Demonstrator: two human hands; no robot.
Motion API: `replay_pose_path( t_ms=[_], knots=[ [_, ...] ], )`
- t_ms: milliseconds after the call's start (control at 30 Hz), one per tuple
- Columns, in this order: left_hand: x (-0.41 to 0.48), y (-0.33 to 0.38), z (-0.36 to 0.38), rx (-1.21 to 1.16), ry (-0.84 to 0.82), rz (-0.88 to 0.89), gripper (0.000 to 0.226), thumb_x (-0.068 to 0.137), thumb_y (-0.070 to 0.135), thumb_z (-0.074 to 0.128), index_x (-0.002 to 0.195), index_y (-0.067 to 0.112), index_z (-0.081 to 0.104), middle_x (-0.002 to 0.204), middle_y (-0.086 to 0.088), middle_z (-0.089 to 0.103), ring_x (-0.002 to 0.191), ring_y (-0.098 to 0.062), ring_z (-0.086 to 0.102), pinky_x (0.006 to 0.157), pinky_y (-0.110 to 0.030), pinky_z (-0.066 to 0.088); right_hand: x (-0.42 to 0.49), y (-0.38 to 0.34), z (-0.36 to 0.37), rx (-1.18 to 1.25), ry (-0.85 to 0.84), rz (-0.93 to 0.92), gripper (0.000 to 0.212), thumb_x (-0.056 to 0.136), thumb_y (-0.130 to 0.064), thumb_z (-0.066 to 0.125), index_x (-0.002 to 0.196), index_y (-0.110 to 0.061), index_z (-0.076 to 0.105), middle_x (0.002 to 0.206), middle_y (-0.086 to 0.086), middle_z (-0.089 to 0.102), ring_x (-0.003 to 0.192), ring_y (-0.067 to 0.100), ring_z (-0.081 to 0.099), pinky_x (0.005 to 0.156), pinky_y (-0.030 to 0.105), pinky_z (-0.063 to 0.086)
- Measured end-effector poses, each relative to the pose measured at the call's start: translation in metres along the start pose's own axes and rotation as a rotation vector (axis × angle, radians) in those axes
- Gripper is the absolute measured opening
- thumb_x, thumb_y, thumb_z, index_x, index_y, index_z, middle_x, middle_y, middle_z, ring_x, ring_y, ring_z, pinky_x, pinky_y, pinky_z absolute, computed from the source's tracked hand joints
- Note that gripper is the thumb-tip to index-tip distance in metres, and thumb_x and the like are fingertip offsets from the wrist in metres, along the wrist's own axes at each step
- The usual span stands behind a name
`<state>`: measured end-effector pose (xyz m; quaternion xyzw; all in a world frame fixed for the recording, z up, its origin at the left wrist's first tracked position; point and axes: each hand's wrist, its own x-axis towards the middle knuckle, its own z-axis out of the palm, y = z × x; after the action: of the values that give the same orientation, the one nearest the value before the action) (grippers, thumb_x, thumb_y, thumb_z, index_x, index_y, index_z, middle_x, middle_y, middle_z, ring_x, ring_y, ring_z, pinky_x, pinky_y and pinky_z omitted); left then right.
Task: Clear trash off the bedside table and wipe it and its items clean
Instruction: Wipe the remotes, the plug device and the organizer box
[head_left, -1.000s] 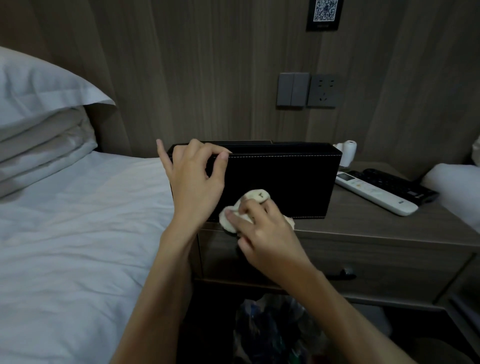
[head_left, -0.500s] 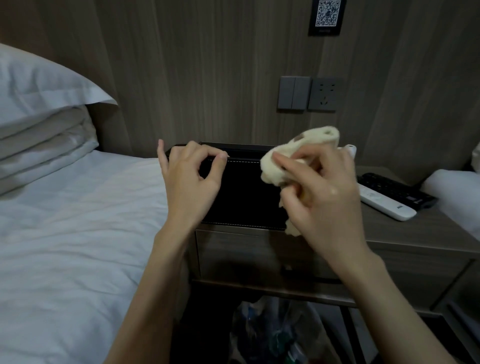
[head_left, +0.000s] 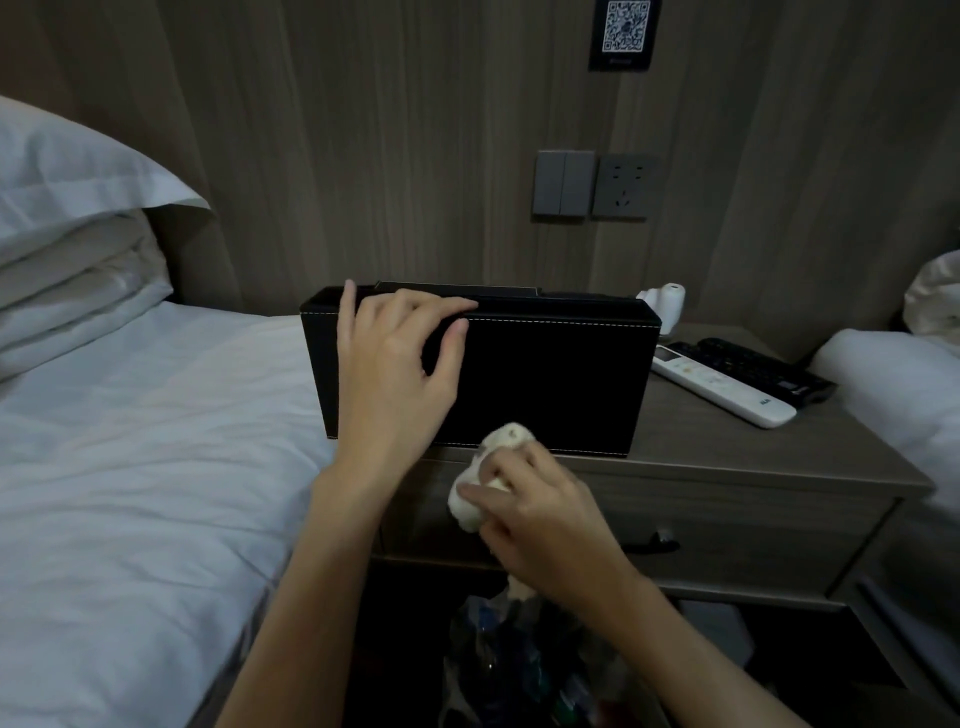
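At centre frame, on the left end of the wooden worktop (head_left: 727, 447): an upright black box (head_left: 561, 379) with pale stitching, long face toward the camera. Over its top rim near the left corner, left grip (head_left: 395, 374) grasping the front wall, fingers hooked across the edge, thumb pressed on the front face. Just below, right grip (head_left: 540, 514) clenched round a crumpled cream cloth (head_left: 506, 436), back of the hand up, wad held at the box's lower front edge, above the worktop's lip. Cannot tell whether the cloth touches the box or only overlaps it.

Right of the box, lying flat side by side and touching: white remote (head_left: 722, 384) nearer, black remote (head_left: 753, 364) behind. Behind the box's right corner, a small white roll-shaped item (head_left: 670, 304), too small to identify. Under the worktop, a drawer with a dark handle (head_left: 654, 545).

At lower centre, beneath both forearms, a clear bag of trash (head_left: 519, 665), contents dim and blurred. Across the left half, a bed (head_left: 130, 467) in white sheets, pillows (head_left: 67, 208) stacked at upper left. On the wood-panel wall above: grey switch (head_left: 563, 183), socket (head_left: 626, 186) beside it, QR plaque (head_left: 626, 31) at the top edge.
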<state>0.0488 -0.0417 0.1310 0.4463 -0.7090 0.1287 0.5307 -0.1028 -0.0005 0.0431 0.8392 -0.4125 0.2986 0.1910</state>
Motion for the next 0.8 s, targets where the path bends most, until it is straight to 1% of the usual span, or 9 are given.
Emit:
replay_pose_path(
  t_ms=[67,167,233,333,467,567,667,733,800],
  knots=[
    [-0.001,0.002,0.001,0.012,-0.006,0.023,0.023,0.095,0.027,0.054,0.112,0.024,0.069,0.099,0.006,0.064,0.102,-0.017,0.056,0.119,-0.043,0.015,0.003,0.004,-0.017,0.036,0.129,0.003,0.026,0.085,-0.018,0.053,0.101,-0.016,0.072,0.097,0.005,0.062,0.087,0.026,0.053,0.067,0.035,0.052],
    [-0.001,0.008,0.004,0.028,-0.019,0.044,0.024,0.095,0.026,0.054,0.114,0.025,0.068,0.101,0.006,0.064,0.102,-0.017,0.056,0.117,-0.044,0.018,0.013,0.019,-0.053,-0.001,0.367,0.052,0.026,0.085,-0.012,0.059,0.105,-0.011,0.074,0.096,0.010,0.063,0.083,0.027,0.047,0.072,0.035,0.045],
    [-0.002,0.014,0.007,0.019,-0.048,0.057,0.025,0.096,0.027,0.053,0.117,0.025,0.067,0.103,0.006,0.063,0.104,-0.015,0.056,0.117,-0.044,0.019,0.021,0.031,-0.072,-0.040,0.419,0.114,0.033,0.082,-0.008,0.061,0.112,-0.011,0.071,0.102,0.013,0.062,0.087,0.027,0.044,0.074,0.035,0.043],
    [-0.004,0.024,0.011,0.016,-0.072,0.067,0.027,0.096,0.028,0.051,0.120,0.026,0.064,0.106,0.006,0.062,0.107,-0.014,0.054,0.117,-0.044,0.018,0.029,0.044,-0.076,-0.063,0.394,0.194,0.043,0.082,-0.006,0.060,0.124,-0.013,0.064,0.112,0.012,0.057,0.093,0.026,0.041,0.077,0.040,0.044],
    [-0.004,0.029,0.016,0.007,-0.067,0.050,0.028,0.096,0.022,0.049,0.120,0.026,0.064,0.104,0.005,0.060,0.105,-0.017,0.054,0.118,-0.045,0.016,0.024,0.042,-0.054,-0.099,0.337,0.218,0.050,0.081,-0.015,0.055,0.131,-0.017,0.059,0.114,0.009,0.054,0.094,0.030,0.044,0.076,0.046,0.045],
    [-0.004,0.028,0.018,0.006,-0.069,0.043,0.029,0.095,0.017,0.049,0.119,0.026,0.064,0.103,0.004,0.060,0.104,-0.017,0.054,0.118,-0.046,0.016,0.007,0.037,-0.031,-0.093,0.208,0.136,0.047,0.078,-0.022,0.056,0.125,-0.019,0.062,0.109,0.006,0.054,0.089,0.029,0.045,0.068,0.043,0.048],
    [-0.005,0.027,0.016,0.009,-0.077,0.054,0.031,0.095,0.015,0.051,0.120,0.026,0.064,0.103,0.004,0.059,0.104,-0.017,0.054,0.117,-0.045,0.017,-0.007,0.033,-0.013,-0.101,0.064,0.060,0.043,0.076,-0.022,0.056,0.118,-0.019,0.065,0.103,0.005,0.057,0.084,0.027,0.046,0.060,0.039,0.049],
    [-0.006,0.026,0.015,0.008,-0.087,0.065,0.032,0.095,0.014,0.052,0.123,0.026,0.063,0.105,0.005,0.059,0.105,-0.016,0.054,0.118,-0.044,0.017,-0.012,0.033,-0.009,-0.087,0.022,0.025,0.037,0.078,-0.022,0.054,0.112,-0.018,0.068,0.100,0.005,0.058,0.085,0.027,0.048,0.059,0.038,0.049],
    [-0.008,0.025,0.015,0.007,-0.091,0.074,0.034,0.095,0.014,0.053,0.125,0.026,0.062,0.107,0.004,0.059,0.108,-0.016,0.054,0.118,-0.044,0.015,-0.015,0.034,-0.014,-0.051,0.040,-0.011,0.029,0.082,-0.020,0.056,0.107,-0.018,0.071,0.097,0.005,0.060,0.086,0.027,0.049,0.059,0.038,0.049]
  ],
)
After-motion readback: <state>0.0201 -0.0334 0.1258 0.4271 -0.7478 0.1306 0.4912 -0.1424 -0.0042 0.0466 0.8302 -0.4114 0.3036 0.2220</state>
